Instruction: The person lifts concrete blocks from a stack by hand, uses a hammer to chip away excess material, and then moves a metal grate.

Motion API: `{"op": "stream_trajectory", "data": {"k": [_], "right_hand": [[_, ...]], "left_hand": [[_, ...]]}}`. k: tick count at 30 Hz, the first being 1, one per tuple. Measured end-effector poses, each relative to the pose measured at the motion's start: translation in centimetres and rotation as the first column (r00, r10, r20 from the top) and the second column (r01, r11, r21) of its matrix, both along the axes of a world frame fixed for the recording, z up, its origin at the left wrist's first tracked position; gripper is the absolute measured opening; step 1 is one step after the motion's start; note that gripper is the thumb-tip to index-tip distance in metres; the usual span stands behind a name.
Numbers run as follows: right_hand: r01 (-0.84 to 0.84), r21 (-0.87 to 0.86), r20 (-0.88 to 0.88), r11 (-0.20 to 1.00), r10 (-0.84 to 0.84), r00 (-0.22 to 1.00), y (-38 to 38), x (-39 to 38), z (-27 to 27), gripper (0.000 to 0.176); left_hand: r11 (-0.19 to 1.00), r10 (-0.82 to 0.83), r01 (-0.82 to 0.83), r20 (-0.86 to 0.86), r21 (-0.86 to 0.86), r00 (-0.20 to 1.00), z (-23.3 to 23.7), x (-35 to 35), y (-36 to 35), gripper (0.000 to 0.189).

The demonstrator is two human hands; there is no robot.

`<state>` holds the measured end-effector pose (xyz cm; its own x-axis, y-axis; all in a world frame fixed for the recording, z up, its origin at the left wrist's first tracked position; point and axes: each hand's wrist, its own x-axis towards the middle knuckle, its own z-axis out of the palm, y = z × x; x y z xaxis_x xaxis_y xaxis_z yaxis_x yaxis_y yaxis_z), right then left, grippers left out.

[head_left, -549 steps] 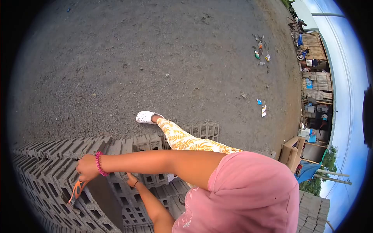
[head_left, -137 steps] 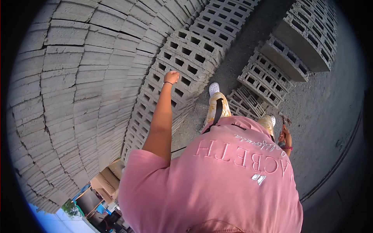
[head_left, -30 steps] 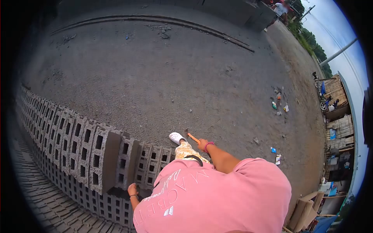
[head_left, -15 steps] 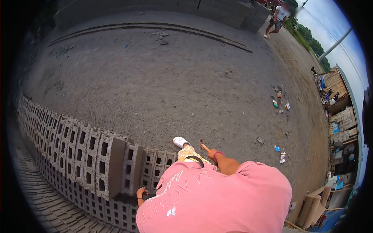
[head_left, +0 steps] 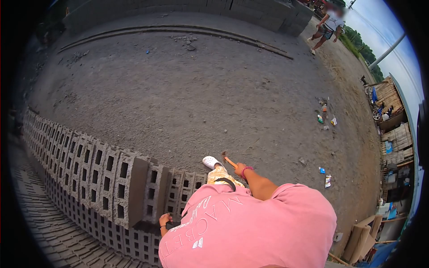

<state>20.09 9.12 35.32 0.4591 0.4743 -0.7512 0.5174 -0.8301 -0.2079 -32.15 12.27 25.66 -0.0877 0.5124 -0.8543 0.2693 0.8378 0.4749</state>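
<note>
My right hand is wrapped round the orange handle of a hammer, whose small rusty head points away from me above the ground. My left hand is low beside the stacked hollow concrete blocks, its fingers curled in. A dark object shows next to that hand; I cannot make out what it is or whether the fingers hold it. A pink shirt covers my body and hides part of the block row. One white clog shows on the ground near the hammer.
Long rows of hollow blocks run along the left. Thin bars lie on the ground ahead, before a block wall. Litter is scattered at right, near sheds. A person walks at the upper right.
My right hand and the hammer have swung slightly left, closer to the clog. The left hand stays by the blocks, its fingers more tucked in. The person in the distance has walked nearer.
</note>
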Motion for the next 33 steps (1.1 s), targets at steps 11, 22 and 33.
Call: {"op": "stream_trajectory", "data": {"k": [11, 22, 33], "right_hand": [[0.0, -0.09, -0.048, 0.996, -0.004, 0.999, -3.3, 0.1, -3.0, 0.032], [-0.038, -0.07, -0.062, 0.997, 0.033, 0.998, -3.2, 0.8, -0.7, 0.03], [-0.293, 0.213, 0.02, 0.932, 0.296, 0.955, -0.7, 1.8, -1.2, 0.044]], "left_hand": [[0.997, 0.073, -0.067, 0.287, -0.032, 0.955, -0.3, -1.0, -1.9, 0.022], [1.0, -0.008, 0.008, 0.113, 0.002, 0.994, -0.2, 0.5, -1.7, 0.023], [0.99, 0.121, -0.138, 0.289, 0.038, 0.95, 1.0, 1.7, -4.0, 0.026]]}}
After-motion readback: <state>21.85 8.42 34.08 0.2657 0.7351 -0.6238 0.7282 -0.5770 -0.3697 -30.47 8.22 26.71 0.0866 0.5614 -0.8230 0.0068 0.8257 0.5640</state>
